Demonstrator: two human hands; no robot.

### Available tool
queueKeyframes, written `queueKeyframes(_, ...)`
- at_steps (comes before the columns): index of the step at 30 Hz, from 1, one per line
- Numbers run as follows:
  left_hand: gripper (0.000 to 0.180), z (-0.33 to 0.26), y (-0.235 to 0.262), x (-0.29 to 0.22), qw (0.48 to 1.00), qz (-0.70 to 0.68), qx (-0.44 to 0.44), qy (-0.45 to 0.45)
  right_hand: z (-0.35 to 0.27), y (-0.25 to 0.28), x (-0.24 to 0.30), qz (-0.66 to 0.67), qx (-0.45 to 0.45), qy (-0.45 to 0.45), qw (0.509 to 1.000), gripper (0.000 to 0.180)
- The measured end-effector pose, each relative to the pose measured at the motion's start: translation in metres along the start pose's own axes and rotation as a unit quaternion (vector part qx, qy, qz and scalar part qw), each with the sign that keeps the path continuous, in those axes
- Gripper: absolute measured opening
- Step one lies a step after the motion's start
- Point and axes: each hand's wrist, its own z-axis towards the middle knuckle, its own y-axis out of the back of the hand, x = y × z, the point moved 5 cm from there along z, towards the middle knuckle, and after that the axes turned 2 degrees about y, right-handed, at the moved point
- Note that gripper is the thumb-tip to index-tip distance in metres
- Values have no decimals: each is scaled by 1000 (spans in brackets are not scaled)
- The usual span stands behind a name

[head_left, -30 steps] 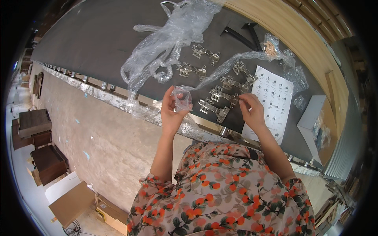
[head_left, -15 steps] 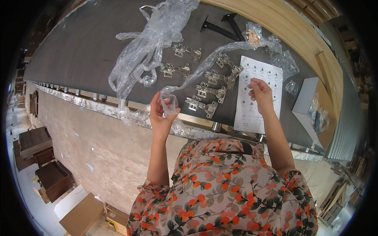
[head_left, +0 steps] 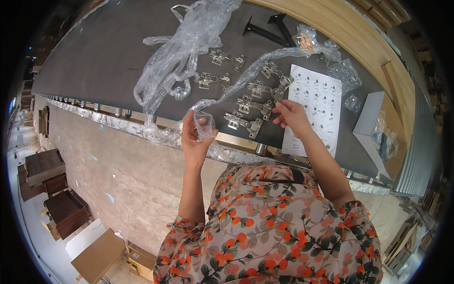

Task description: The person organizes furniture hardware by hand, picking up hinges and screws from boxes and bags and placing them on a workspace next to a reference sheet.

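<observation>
Bright, even light over my dark table (head_left: 94,52) right now, hardly a hard shadow anywhere. The crumpled clear plastic (head_left: 182,52) throws white glints back at me, and the white sheet (head_left: 314,102) is nearly washed out. Straight edges bow hard toward the rim, where everything sinks into a black ring. The centre's sharp; the boxes on the floor (head_left: 56,189) at the left go soft.

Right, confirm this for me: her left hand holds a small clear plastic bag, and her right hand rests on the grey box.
Not quite. The left hand does hold the small clear plastic bag, but the right hand rests at the edge of the white printed sheet, beside the metal hinges. The grey box lies untouched, as the head view shows.
</observation>
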Motion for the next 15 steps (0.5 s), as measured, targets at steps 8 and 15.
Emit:
queueKeyframes(8,80,0,-1,4,1000,-2,3,2,-11,-8,-10,37,21,-28,999,37)
queueKeyframes(15,81,4,-3,2,1000,-2,10,1,-16,-4,-3,43,-4,-18,999,34)
